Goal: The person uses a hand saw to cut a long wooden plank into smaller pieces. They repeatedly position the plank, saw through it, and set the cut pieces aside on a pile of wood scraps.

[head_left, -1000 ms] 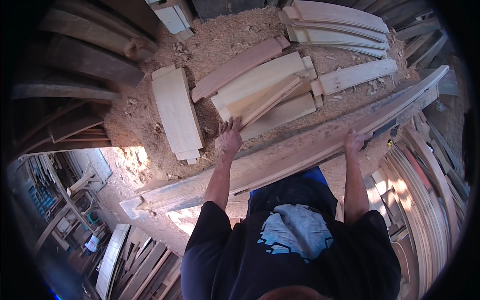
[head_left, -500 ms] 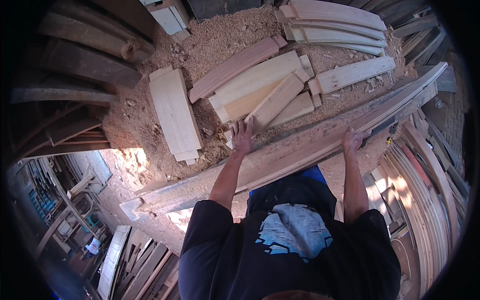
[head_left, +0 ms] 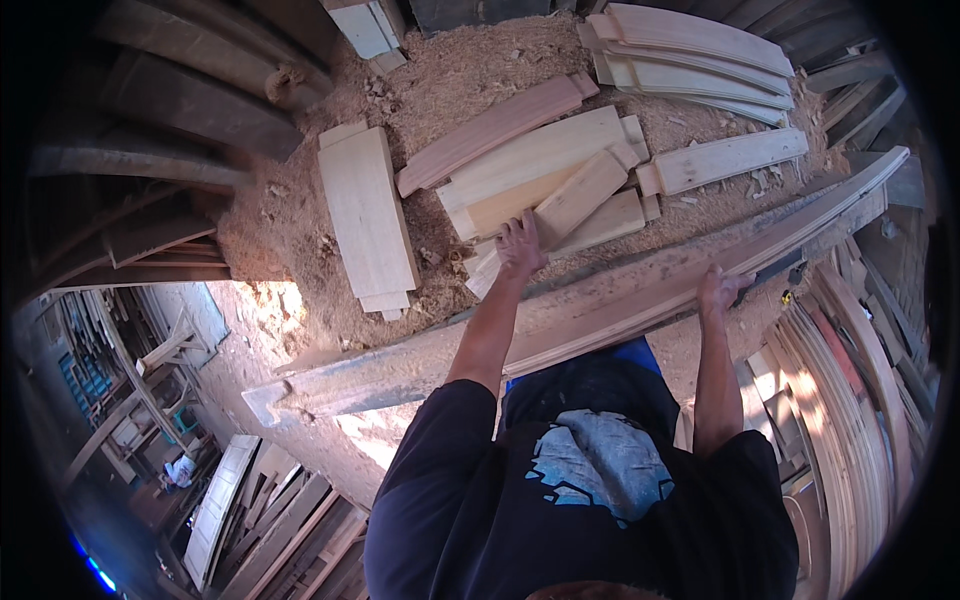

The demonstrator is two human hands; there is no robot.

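My left hand (head_left: 522, 245) rests with fingers spread on the near end of a short pale board (head_left: 583, 198). That board lies slantwise across a wider group of pale boards (head_left: 550, 155) on the sawdust. My right hand (head_left: 718, 292) is closed round the near edge of a long, curved strip of wood with grooved edges (head_left: 640, 297), its thumb on top. This strip lies along a heavy dusty beam (head_left: 345, 385) in front of me. A dark, straight-edged piece (head_left: 778, 266) shows just beyond my right fingers; its kind I cannot make out.
Around the work lie a reddish curved board (head_left: 490, 135), a tenoned pale panel (head_left: 370, 215), a single board (head_left: 730, 162) and a stack of curved boards (head_left: 695, 60) on sawdust (head_left: 450, 75). Long curved strips (head_left: 835, 400) stand at right. Dark timbers (head_left: 200, 110) crowd the far left.
My left hand has slid a little farther away and rightward over the short board. The view has shifted slightly. My right hand keeps its hold on the long strip.
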